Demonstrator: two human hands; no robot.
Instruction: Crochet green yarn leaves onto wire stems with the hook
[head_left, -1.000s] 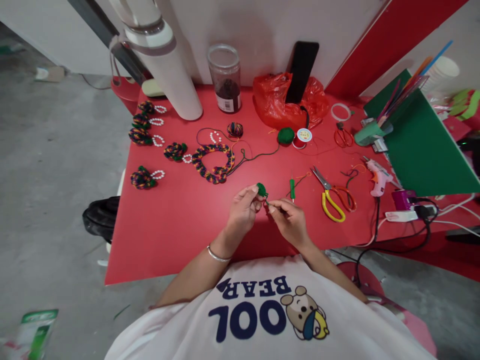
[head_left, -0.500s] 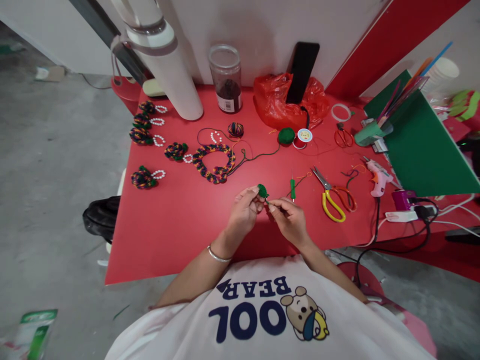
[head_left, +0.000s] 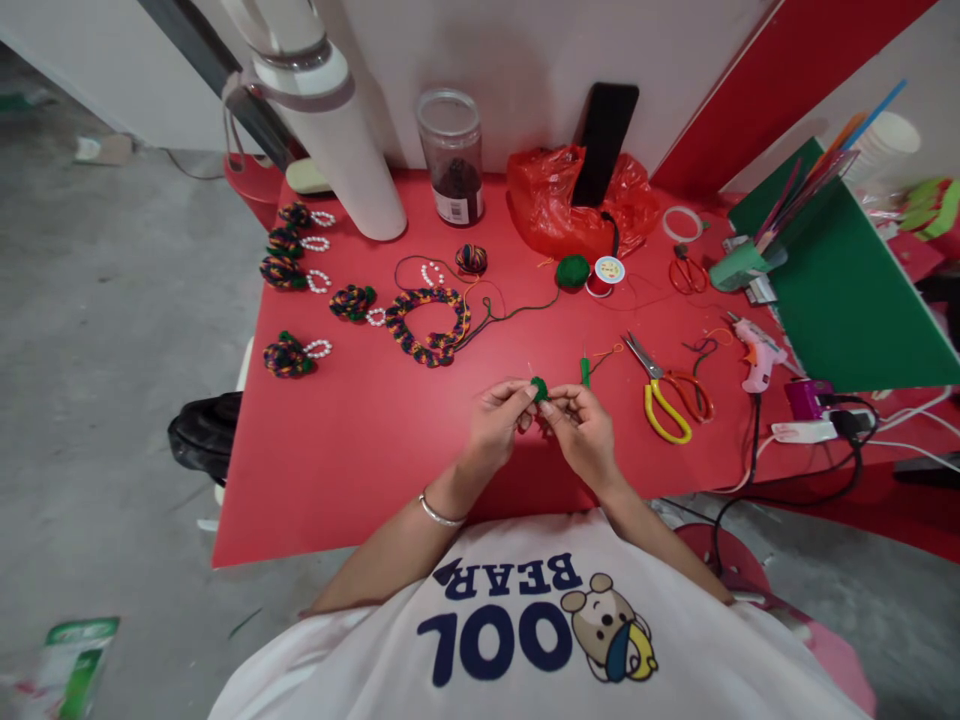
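A big red table [head_left: 337, 450] fills the middle of the frame. A tall white bottle [head_left: 349, 160] stands at the upper left. The left hand [head_left: 496, 425] and right hand [head_left: 583, 430] meet just below the middle. A green yarn ball [head_left: 573, 272] sits above them. Littlest is a green yarn bit [head_left: 540, 388] near the center, pinched in the fingertips of both hands.

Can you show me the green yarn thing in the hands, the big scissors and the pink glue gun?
Green yarn thing [head_left: 539, 389], head view: its uncovered top.
Big scissors [head_left: 655, 373], head view: where blades meet handles.
Pink glue gun [head_left: 757, 356], head view: its body.
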